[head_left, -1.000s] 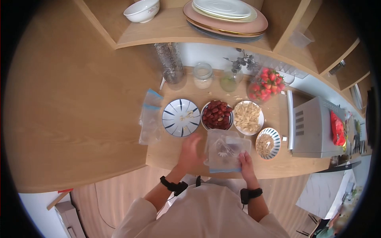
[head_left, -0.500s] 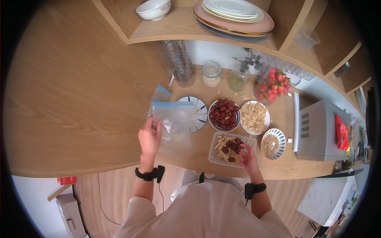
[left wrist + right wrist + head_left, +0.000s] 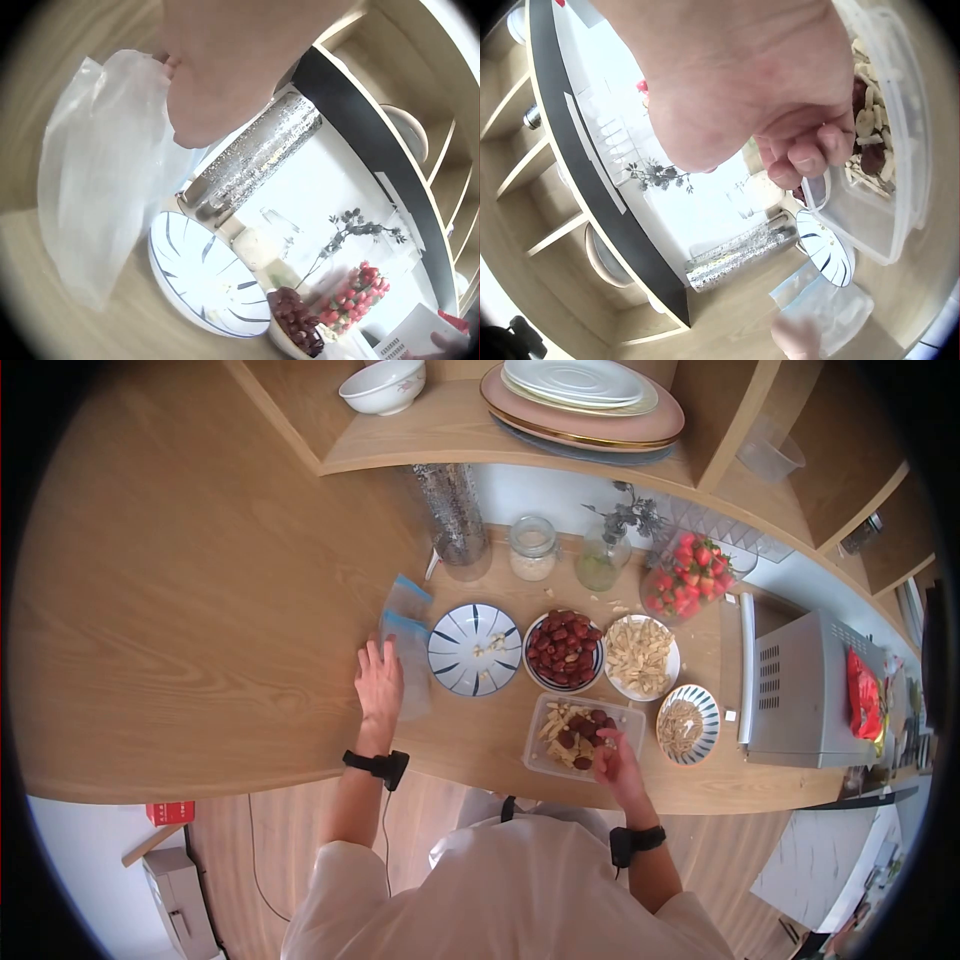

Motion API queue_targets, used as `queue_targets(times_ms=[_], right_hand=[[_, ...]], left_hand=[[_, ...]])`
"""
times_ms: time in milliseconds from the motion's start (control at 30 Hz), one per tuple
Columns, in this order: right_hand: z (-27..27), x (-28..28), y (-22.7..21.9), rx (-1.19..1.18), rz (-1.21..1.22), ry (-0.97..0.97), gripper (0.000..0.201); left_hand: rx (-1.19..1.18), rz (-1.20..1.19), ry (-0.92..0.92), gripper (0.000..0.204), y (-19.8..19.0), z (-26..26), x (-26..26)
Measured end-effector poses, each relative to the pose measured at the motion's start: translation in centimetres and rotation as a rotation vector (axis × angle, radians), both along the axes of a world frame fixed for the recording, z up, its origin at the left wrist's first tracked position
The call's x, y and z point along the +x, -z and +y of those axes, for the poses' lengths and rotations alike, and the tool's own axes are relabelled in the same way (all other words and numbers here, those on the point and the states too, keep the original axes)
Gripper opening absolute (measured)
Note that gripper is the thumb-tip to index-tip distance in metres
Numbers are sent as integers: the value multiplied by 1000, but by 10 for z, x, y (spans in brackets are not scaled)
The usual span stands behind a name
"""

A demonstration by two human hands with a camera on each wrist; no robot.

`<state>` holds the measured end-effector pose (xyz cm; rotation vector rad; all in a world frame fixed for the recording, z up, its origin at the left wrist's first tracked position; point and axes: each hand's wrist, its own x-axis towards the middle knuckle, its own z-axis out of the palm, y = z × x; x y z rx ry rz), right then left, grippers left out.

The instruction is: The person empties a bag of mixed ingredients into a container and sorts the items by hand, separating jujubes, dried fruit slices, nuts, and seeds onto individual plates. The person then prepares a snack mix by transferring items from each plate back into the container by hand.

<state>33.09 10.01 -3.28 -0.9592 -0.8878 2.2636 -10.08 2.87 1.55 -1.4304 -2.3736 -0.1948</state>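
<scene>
My left hand [image 3: 379, 685] lies over a clear zip bag [image 3: 413, 695] with a blue seal strip, fingers extended along its left edge. In the left wrist view the wide bag [image 3: 105, 172] reaches from the fingers towards the striped plate; most of the fingers are hidden there. A clear plastic box [image 3: 537, 758] holds red dates and pale dried slices. At its right end is my right hand [image 3: 622, 770], fingers loosely bent over the contents. The right wrist view shows these bent fingertips [image 3: 806, 159] beside the box, with nothing visible in them.
Behind the box stand a striped plate [image 3: 450, 670] with a few pale bits, a bowl of red dates [image 3: 565, 650], a plate of pale slices [image 3: 640, 655] and a bowl of thin pieces [image 3: 685, 725]. Jars, strawberries [image 3: 690, 580] and a shelf [image 3: 450, 440] lie beyond.
The left hand carried the zip bag from over the box to the left, uncovering the dates and slices, then lowered it left of the plate. The right hand moved slightly inward over the box.
</scene>
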Motion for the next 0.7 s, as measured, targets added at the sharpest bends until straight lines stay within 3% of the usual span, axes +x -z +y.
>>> queue_targets(times_ms=[67, 267, 400, 467, 700], right_hand=[[-1, 0, 2, 1, 2, 8, 47], [-1, -2, -10, 38, -60, 0, 43], [-1, -3, -10, 39, -52, 5, 41], [-2, -3, -9, 38, -49, 7, 41], [-3, -2, -15, 55, -76, 40, 37]], left_hand=[[-142, -171, -159, 38, -9, -1, 13], [-144, -269, -256, 34, -7, -2, 19], [-170, -164, -138, 36, 2, -2, 12], [-122, -291, -44, 39, 5, 0, 7], [-172, -136, -85, 41, 13, 6, 3]])
